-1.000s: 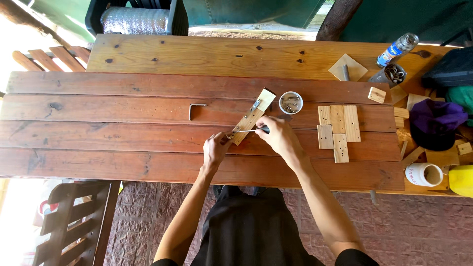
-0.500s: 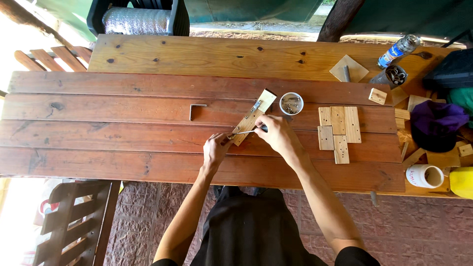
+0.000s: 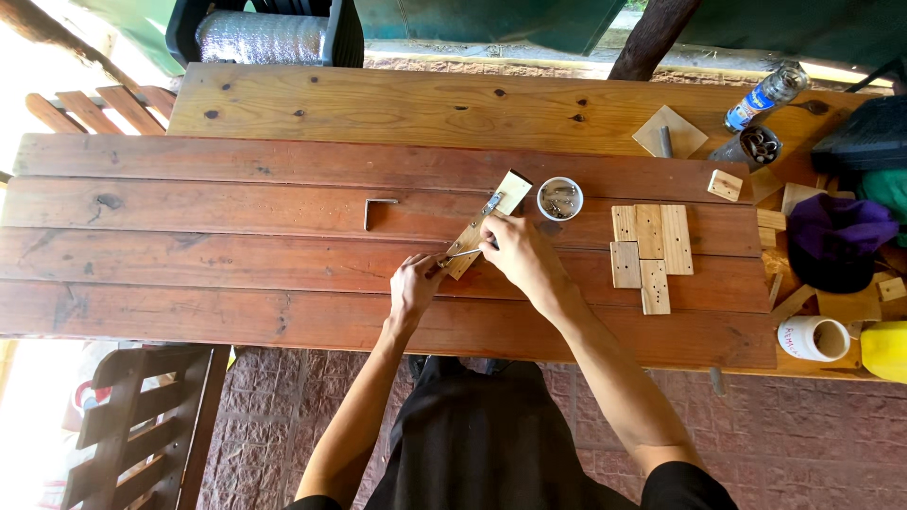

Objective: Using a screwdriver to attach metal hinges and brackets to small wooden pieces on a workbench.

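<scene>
Pale wood strip lies slanted just left of the small white cup; left hand pins its near end steady while right hand closes around a thin tool over it.

There is a single view, taken from a camera worn on the person's head. It looks almost straight down on the bench, from standing height, far enough off that nearly the whole length of the planks fits in the picture. The person's forearms enter from the bottom edge and reach up toward the middle. The top edge takes in the far side of the bench, the bottom edge the paved floor and a wooden chair at lower left.
</scene>
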